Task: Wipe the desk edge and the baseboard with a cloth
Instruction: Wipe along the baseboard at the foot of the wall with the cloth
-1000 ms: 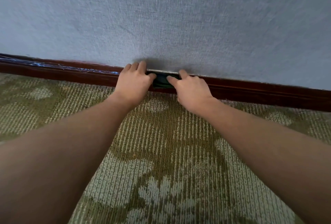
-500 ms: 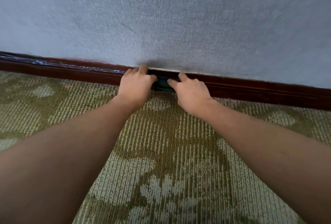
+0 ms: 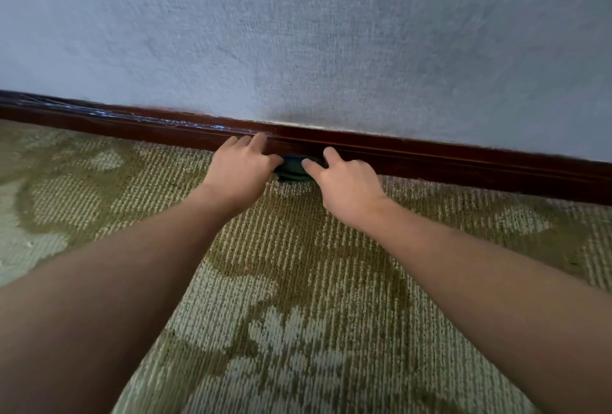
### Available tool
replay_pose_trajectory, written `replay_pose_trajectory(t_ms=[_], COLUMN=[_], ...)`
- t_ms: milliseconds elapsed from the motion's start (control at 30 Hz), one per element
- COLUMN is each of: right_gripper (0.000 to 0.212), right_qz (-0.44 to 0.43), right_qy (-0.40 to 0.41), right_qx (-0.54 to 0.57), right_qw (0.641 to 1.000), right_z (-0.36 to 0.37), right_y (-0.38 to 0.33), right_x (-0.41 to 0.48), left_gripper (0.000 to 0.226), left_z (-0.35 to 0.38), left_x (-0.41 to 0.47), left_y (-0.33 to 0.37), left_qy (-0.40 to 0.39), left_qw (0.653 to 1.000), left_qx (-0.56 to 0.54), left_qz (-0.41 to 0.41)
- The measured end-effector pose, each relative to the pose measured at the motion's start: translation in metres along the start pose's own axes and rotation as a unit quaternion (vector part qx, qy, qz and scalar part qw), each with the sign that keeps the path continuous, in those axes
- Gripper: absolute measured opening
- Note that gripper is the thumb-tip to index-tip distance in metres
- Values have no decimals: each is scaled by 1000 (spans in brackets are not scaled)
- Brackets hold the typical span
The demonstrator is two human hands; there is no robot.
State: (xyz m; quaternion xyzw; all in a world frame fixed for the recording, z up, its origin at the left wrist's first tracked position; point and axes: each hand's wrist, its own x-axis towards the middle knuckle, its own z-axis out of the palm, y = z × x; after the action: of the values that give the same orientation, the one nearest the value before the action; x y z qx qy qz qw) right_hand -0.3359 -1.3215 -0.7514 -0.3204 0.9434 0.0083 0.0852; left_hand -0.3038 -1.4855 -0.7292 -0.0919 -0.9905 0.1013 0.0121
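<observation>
— Pressing down there, the left hand (image 3: 239, 171)?
— Yes, fingers curled onto the dark cloth (image 3: 293, 170), low against the baseboard (image 3: 463, 162) where it meets the carpet (image 3: 298, 281).
— And the right hand (image 3: 347, 185)?
— Clamped on the cloth's other end.

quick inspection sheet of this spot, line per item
surface: patterned green carpet, meeting the wall at a dark wood baseboard
job's things: dark green cloth, bunched low against the baseboard where it meets the carpet; no desk in view
clutter: pale dusty strands along the baseboard's top edge on the left
grippers: left hand and right hand each grip one end of the cloth, fingers of the left resting on the baseboard
cables: nothing seen
surroundings: textured grey wall
</observation>
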Motion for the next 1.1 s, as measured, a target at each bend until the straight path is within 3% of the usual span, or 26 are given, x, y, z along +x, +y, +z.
replay_pose_trajectory(t_ms=[300, 467, 633, 733, 800, 933, 1100], right_gripper=[65, 50, 46, 45, 48, 48, 46], right_qz=[-73, -110, -89, -81, -62, -15, -24], right_qy=[29, 61, 43, 30, 5, -10, -23], right_qx=[-16, -10, -17, -33, -28, -16, -49], right_qw=[997, 992, 995, 996, 998, 1000, 998], right_z=[4, -6, -5, -2, 3, 13, 24], right_y=[20, 31, 40, 37, 26, -1, -5], right_x=[-7, -4, -3, 5, 12, 38, 48], left_gripper=[28, 29, 27, 16, 23, 29, 23], left_z=[-19, -30, -14, 2, 10, 26, 39], left_x=[-12, -9, 10, 18, 25, 40, 48], left_y=[27, 38, 29, 13, -1, -38, -50], left_qy=[-1, 15, 58, 86, 99, 127, 155], left_qw=[999, 998, 982, 957, 939, 924, 919], left_qx=[38, 49, 78, 90, 99, 112, 130], left_qz=[-2, 21, 161, 261, 313, 343, 339])
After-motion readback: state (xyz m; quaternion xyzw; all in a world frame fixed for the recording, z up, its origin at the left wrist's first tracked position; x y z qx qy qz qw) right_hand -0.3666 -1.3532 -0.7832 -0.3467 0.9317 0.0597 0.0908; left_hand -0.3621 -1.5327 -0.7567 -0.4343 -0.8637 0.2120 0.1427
